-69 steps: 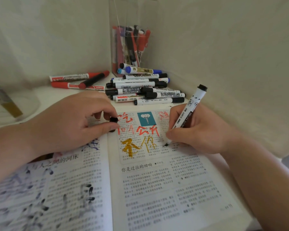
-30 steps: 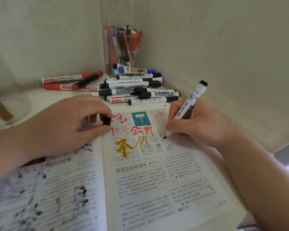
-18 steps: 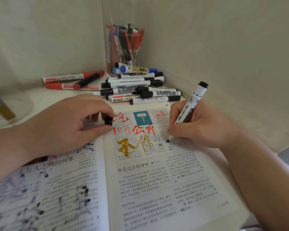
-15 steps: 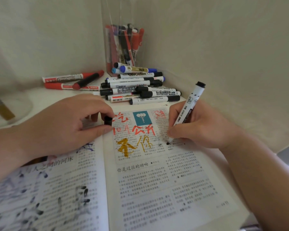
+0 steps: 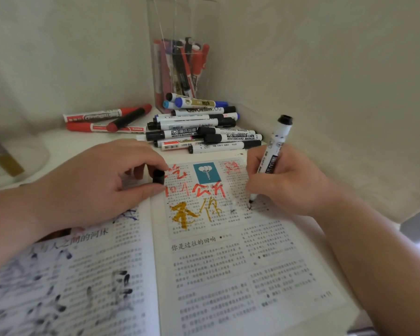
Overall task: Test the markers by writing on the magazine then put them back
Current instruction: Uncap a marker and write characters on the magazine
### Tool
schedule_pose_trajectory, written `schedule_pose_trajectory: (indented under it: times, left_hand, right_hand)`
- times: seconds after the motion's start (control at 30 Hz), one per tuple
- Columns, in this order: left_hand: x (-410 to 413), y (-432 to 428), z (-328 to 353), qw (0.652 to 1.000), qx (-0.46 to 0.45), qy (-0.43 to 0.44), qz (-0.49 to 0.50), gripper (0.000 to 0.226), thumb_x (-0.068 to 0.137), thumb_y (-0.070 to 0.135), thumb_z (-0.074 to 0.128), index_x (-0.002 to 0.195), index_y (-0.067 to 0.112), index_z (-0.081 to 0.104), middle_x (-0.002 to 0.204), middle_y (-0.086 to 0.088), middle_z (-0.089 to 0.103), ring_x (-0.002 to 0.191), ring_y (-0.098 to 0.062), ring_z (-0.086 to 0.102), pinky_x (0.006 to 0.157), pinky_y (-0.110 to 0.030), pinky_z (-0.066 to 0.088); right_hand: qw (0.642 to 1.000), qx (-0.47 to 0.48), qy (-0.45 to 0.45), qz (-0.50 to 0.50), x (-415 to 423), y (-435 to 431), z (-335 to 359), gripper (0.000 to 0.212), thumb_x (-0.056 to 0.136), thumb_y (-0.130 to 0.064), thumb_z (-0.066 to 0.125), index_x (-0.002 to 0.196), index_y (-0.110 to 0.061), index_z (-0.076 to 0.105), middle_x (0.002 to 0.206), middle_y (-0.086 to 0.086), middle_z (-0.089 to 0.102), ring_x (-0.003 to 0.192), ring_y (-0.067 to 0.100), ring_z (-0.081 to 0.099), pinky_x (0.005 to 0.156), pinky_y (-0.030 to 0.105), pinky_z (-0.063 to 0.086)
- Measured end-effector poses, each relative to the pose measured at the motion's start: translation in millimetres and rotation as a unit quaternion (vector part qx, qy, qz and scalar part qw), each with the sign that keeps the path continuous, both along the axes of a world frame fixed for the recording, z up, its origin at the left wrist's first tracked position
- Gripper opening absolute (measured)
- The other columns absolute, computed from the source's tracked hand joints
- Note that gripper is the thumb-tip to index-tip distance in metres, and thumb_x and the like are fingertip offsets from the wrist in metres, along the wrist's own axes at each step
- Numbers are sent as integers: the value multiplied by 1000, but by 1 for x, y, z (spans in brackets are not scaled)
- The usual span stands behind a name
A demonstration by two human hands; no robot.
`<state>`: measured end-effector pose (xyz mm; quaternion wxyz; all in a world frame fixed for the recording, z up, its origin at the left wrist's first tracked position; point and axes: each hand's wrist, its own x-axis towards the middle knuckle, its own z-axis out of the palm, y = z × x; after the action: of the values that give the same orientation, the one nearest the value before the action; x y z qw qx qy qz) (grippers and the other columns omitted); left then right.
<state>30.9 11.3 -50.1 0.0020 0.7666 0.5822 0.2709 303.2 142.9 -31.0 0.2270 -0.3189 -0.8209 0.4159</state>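
Note:
An open magazine (image 5: 228,275) lies flat before me, its right page marked with red and yellow strokes. My right hand (image 5: 289,183) grips a white whiteboard marker (image 5: 275,144) with a black end, its tip touching the page beside small black marks. My left hand (image 5: 90,183) rests on the left page and pinches the marker's black cap (image 5: 158,176) between thumb and forefinger. A pile of capped markers (image 5: 204,132) lies just behind the magazine.
A clear plastic holder (image 5: 182,64) with several markers stands in the back corner against the walls. Red markers (image 5: 102,121) lie to the left of the pile. A clear round container (image 5: 7,161) sits at the far left.
The marker tip has shifted slightly right and down across the page, leaving small black marks. My left hand has kept the cap in the same place.

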Motion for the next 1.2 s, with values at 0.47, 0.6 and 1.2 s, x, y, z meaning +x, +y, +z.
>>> schedule_pose_trajectory:
  times: [0.47, 0.6, 1.2]
  left_hand:
    - [3, -2, 9, 981, -101, -157, 50, 76, 82, 37, 81, 141, 48, 34, 99, 29, 70, 92, -5, 60, 78, -15, 44]
    - [4, -2, 11, 979, -107, -164, 59, 79, 82, 39, 81, 134, 60, 26, 99, 30, 69, 95, -1, 61, 80, -11, 43]
    - [6, 2, 11, 969, -126, -185, 105, 65, 77, 45, 83, 122, 55, 38, 104, 32, 66, 99, 7, 61, 87, -19, 49]
  right_hand:
    - [984, -26, 30, 176, -81, -10, 78, 35, 80, -28, 83, 78, 1, 65, 50, 4, 46, 43, 12, 37, 42, 19, 30]
    - [985, -3, 42, 170, -104, -6, 62, 23, 88, -19, 77, 83, -1, 63, 51, -6, 50, 44, 7, 42, 46, 18, 34]
    - [984, 86, -84, 135, -107, -14, 33, 26, 81, -46, 77, 89, -21, 75, 83, 13, 73, 76, 36, 66, 70, 57, 56]
